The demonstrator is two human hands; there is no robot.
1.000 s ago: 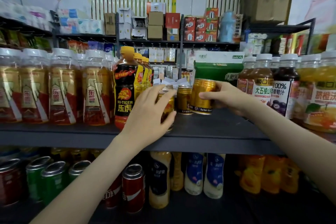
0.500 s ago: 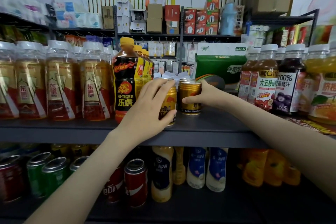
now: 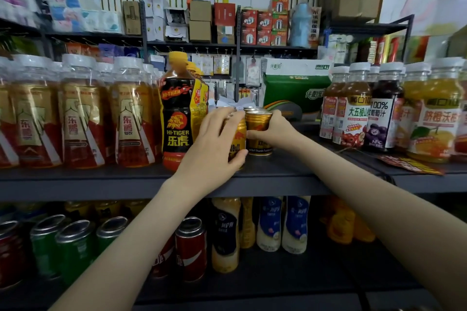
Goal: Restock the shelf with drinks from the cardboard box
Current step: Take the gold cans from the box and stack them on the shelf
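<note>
**Two gold cans held side by side on the upper shelf**

A gold can [image 3: 239,137] is gripped by the left hand [image 3: 214,145], with the fingers curled over its top and the thumb pressed against its lower side. A second gold can [image 3: 258,122] is clasped by the right hand [image 3: 275,134], with the fingers wrapped round its far side. Both are stood upright on the dark shelf [image 3: 290,166], close together between the two hands; whether they touch cannot be told. Just beyond the fingertips, more gold cans [image 3: 252,109] are partly seen. Immediately left of the left hand a Hi-Tiger bottle [image 3: 178,118] is stood, with amber bottles [image 3: 75,118] ranged further left. Well right of the right hand, juice bottles [image 3: 379,121] are lined up. Beneath the forearms, red cans [image 3: 190,247], green cans [image 3: 73,243] and cream bottles [image 3: 268,225] are kept on the lower level.
</note>
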